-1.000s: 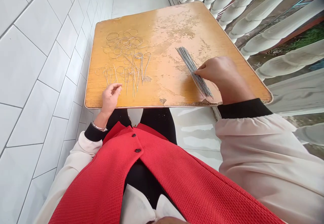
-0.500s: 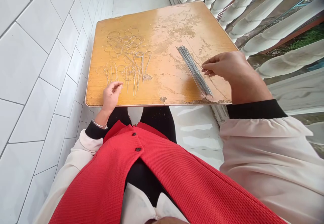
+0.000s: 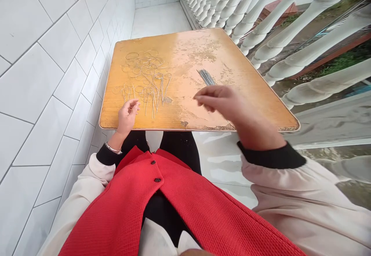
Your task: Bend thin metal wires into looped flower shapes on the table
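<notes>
Many looped wires (image 3: 153,89) lie left, one bundle (image 3: 206,77) unlooped right; grip of left hand (image 3: 127,115) and right hand (image 3: 224,100) unclear.

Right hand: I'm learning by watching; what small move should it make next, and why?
Probably ease the right hand toward the left hand: the left, fingers curled, is by the looped wires, while the right partly hides the straight wires. I can't tell if it holds one.
</notes>
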Motion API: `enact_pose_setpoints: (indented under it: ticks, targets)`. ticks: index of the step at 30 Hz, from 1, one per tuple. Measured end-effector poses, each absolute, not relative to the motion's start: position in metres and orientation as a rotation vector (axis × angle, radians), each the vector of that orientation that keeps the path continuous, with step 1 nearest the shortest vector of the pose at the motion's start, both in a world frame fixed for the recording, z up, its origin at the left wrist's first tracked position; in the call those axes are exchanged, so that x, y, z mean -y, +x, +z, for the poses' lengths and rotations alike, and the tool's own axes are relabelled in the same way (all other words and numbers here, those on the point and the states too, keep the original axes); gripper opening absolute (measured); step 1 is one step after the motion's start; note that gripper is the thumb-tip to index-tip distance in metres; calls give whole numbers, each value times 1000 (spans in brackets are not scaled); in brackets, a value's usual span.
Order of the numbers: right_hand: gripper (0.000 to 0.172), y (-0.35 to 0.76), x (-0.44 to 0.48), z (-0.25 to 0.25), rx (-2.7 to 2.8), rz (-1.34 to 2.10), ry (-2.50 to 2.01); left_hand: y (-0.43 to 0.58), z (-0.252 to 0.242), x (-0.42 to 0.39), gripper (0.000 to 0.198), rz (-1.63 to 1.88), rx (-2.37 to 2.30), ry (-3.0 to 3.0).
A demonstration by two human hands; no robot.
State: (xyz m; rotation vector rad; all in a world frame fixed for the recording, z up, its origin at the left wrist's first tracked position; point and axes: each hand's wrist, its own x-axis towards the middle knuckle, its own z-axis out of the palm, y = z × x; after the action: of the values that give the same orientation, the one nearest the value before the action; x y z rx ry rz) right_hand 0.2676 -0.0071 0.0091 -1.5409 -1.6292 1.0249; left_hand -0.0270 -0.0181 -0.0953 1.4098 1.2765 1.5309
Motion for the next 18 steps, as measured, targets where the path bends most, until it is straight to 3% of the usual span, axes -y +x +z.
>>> enact_pose_setpoints:
  ticks: [4, 10, 18]
  targets:
    - [26, 226, 26, -15, 1639, 1422, -1278, -39, -73, 13, 29, 1610, -1384, 1830]
    - [40, 207, 37, -30, 1579, 1638, -1114, -54, -32, 6, 35, 1344, -1365, 2286]
    - [40, 210, 43, -27, 1556, 1602, -1063, -63, -24, -11, 16, 1311, -1214, 1964]
